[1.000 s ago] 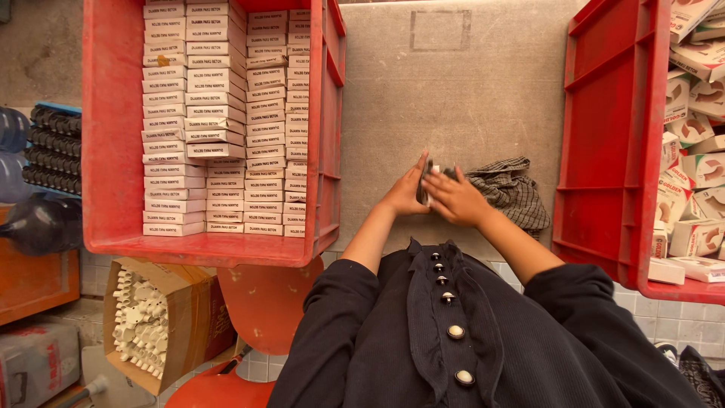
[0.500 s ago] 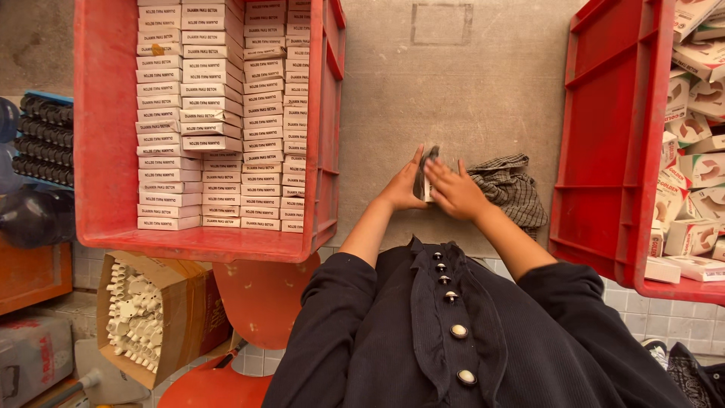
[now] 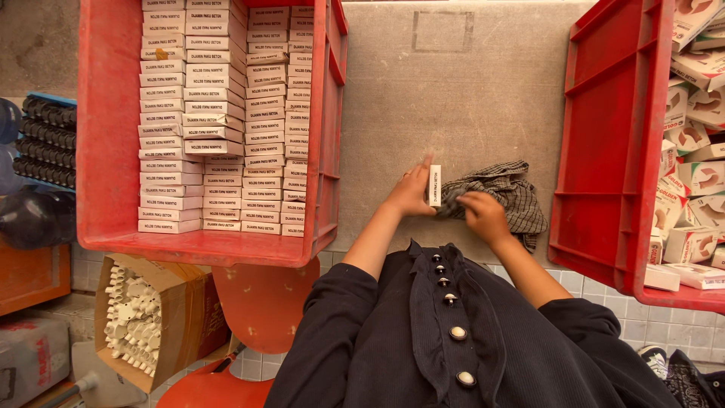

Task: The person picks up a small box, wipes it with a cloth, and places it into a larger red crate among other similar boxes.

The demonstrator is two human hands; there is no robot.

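My left hand (image 3: 410,193) holds a small white carton (image 3: 434,185) upright on its edge on the grey table (image 3: 445,91), fingers along its left side. My right hand (image 3: 483,214) rests just to the right of it, fingers curled onto the edge of a grey checked cloth (image 3: 507,193). Left of my hands, a red crate (image 3: 106,143) is packed with neat rows of the same white cartons (image 3: 226,113). Another red crate (image 3: 604,143) on the right holds loose cartons (image 3: 691,128) piled at odd angles.
Below the table on the left are an open cardboard box of white plastic parts (image 3: 143,313), an orange stool (image 3: 260,298), dark bottles (image 3: 30,215) and a blue tray of black pieces (image 3: 47,140). A tiled floor shows beneath.
Both hands were pressed around the carton; now my right hand has let go and dropped onto the cloth, while my left hand keeps the closed carton standing.
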